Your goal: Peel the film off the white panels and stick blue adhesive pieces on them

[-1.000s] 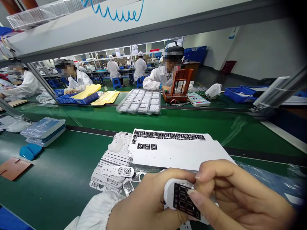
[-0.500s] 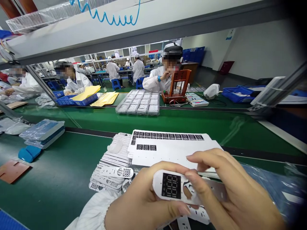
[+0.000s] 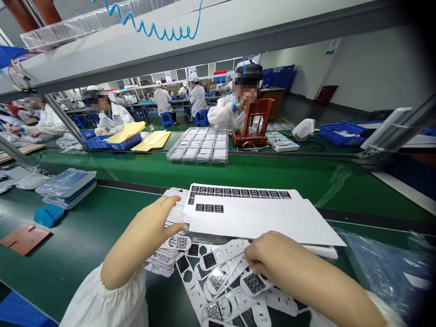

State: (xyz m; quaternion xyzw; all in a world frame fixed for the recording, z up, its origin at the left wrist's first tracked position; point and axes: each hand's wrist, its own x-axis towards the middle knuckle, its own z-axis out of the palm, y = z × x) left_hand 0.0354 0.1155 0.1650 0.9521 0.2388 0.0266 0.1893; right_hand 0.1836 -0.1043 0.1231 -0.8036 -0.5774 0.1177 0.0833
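My left hand (image 3: 155, 222) reaches over a row of stacked white panels (image 3: 177, 193), thumb and fingers apart, with nothing visible between them. One panel with a round hole and a display pattern (image 3: 180, 243) lies just under its thumb. My right hand (image 3: 269, 254) is at a loose pile of white rounded panels (image 3: 225, 259) with black display windows. Its fingers are curled together on the edge of one white panel (image 3: 250, 286); the fingertips are partly hidden. Behind both hands lie white sheets (image 3: 259, 218) printed with rows of black display patterns.
Wrapped blue packs (image 3: 68, 186), a blue piece (image 3: 49, 215) and a brown plate (image 3: 25, 238) lie left. Clear plastic bags (image 3: 378, 263) are at right. Across the bench are a clear compartment tray (image 3: 200, 145), an orange-brown fixture (image 3: 254, 125) and a seated co-worker (image 3: 226, 111).
My hands have moved apart from the panel they held together. The left went left and up to the stacked panels; the right came down to the pile, which is now uncovered.
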